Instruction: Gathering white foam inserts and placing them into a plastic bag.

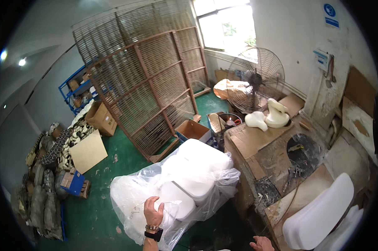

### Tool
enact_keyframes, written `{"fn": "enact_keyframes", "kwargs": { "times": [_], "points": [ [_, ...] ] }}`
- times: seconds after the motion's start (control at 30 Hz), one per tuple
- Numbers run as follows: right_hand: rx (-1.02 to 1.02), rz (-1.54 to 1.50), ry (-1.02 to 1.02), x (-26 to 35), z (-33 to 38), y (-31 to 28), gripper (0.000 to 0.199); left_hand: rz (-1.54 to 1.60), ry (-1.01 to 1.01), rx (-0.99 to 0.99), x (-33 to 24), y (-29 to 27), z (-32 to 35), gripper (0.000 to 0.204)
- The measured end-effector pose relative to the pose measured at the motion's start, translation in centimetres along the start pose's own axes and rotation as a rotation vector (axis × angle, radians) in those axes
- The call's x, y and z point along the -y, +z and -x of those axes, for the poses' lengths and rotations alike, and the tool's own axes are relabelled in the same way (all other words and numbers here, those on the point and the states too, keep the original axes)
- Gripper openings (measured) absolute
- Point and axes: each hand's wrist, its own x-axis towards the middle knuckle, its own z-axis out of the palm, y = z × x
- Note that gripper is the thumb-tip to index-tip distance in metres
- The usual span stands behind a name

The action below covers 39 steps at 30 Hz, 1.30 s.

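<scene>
My left hand (154,212), with a bracelet and a black watch on the wrist, is over the near side of a large clear plastic bag (132,190). Its fingers are apart and slightly curled, with nothing gripped; whether they touch the plastic I cannot tell. White rounded foam-like pads (197,157) are piled in the bag. At the lower edge, beside the workbench (255,167), my right hand (262,243) shows in part, fingers loosely spread and holding nothing visible. More white pads (318,211) stand on the bench at the right.
Cream foam shapes (272,117) lie on cardboard at the bench's far end, with tools (292,173) nearer. Behind stand a large fan (255,79), tall rusty mesh racks (155,79) and an open carton (193,130). Wrapped bundles (40,196) are stacked at the left.
</scene>
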Motion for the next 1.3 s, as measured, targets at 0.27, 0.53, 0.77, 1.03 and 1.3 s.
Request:
{"fn": "enact_keyframes", "kwargs": {
  "times": [0.27, 0.53, 0.77, 1.03, 1.3],
  "points": [
    [-0.112, -0.026, 0.125, -5.0, 3.1, 3.2, 0.046, 0.503, 0.182, 0.708, -14.6, 17.2, -1.8, 0.029],
    [-0.312, -0.224, 0.73, 1.2, 6.1, 2.8, 0.053, 0.558, 0.236, 1.442, -21.1, 43.9, 3.5, 0.041],
    [-0.568, -0.899, 1.237, 7.8, 10.6, 17.8, 0.045, 0.466, 0.334, 1.671, -26.2, 50.4, 7.1, 0.038],
    [-0.742, -1.707, 1.369, 20.4, 11.3, 20.9, 0.04, -0.206, 0.708, 2.685, -22.5, 47.1, 0.0, 0.038],
    [-0.839, -1.972, 1.243, 22.5, 11.9, 19.1, 0.039, -0.028, -0.488, 2.596, -7.5, 33.6, -6.4, 0.07]
  ]
}}
